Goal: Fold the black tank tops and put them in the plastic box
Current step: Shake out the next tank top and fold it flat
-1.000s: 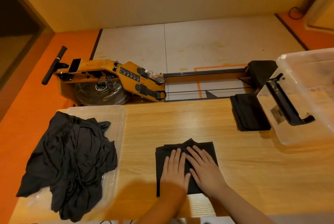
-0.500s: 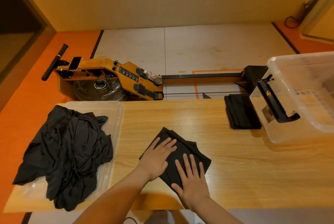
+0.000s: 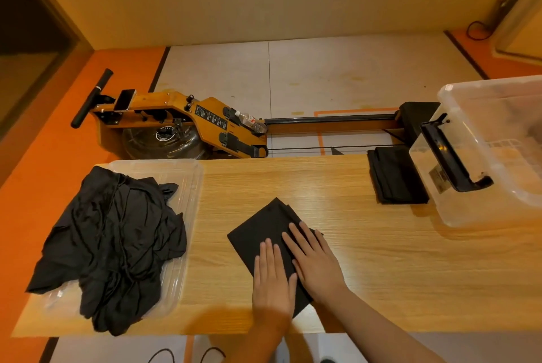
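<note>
A folded black tank top [image 3: 261, 230] lies as a tilted square on the wooden table [image 3: 366, 245], near its front edge. My left hand [image 3: 272, 277] lies flat on the top's near part, fingers straight. My right hand [image 3: 315, 260] presses flat beside it on the right side. A heap of unfolded black tank tops [image 3: 111, 242] fills a clear tray [image 3: 187, 184] at the left. Another folded black top [image 3: 396, 178] rests at the back right, against the clear plastic box [image 3: 481, 192], which has a black handle [image 3: 451, 154].
Behind the table stands an orange rowing machine [image 3: 181, 125] with a long rail, on a white and orange floor. The plastic box overhangs the table's right end. Bare tabletop lies between the folded top and the box.
The folded top has stayed turned diagonal. My left hand has slid from its upper left down to its near part, and both hands now lie side by side on it.
</note>
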`<state>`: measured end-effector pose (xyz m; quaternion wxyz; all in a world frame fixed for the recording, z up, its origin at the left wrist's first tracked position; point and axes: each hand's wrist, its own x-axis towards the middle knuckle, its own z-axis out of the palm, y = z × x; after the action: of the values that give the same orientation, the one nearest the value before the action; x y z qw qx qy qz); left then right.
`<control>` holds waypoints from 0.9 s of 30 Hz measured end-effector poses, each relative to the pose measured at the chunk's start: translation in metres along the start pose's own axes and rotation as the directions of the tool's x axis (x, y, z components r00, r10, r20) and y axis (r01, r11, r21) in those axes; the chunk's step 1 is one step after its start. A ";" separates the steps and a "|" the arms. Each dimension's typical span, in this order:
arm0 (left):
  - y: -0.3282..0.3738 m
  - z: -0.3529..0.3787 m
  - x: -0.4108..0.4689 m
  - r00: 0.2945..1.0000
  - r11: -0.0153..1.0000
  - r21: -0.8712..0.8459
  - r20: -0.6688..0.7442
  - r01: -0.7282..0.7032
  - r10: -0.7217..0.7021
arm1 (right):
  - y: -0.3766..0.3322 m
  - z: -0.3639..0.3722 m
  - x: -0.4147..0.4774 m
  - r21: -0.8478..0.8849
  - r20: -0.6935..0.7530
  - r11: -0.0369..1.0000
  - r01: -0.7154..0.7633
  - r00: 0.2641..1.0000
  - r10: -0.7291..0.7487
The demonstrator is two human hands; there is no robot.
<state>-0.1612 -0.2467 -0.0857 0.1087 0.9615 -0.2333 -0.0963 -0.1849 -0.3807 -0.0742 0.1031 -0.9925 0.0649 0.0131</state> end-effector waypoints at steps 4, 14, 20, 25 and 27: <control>-0.020 0.001 0.015 0.989 0.989 0.054 0.053 -0.141 0.138 | 0.001 0.016 0.003 0.015 0.058 0.997 -0.074 0.996 0.073; -0.057 -0.017 0.064 0.914 0.906 0.142 0.135 -0.399 0.381 | -0.004 0.022 0.006 0.065 -0.063 0.898 -0.435 0.897 0.438; -0.032 -0.033 0.099 0.976 0.975 0.053 0.036 -0.217 0.215 | -0.016 0.001 0.066 0.064 -0.148 0.980 -0.188 0.970 0.195; -0.045 -0.014 0.110 0.976 0.976 0.034 0.026 -0.216 0.215 | -0.004 0.024 0.081 0.016 -0.051 0.993 -0.115 0.992 0.116; -0.051 -0.011 0.109 0.967 0.967 -0.002 -0.008 -0.254 0.254 | 0.003 0.029 0.079 -0.002 -0.051 0.993 -0.121 0.991 0.121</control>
<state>-0.0413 -0.2514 -0.1027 0.1223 0.9239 -0.3541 -0.0784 -0.1075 -0.3872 -0.1066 0.0979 -0.9870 0.1274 -0.0058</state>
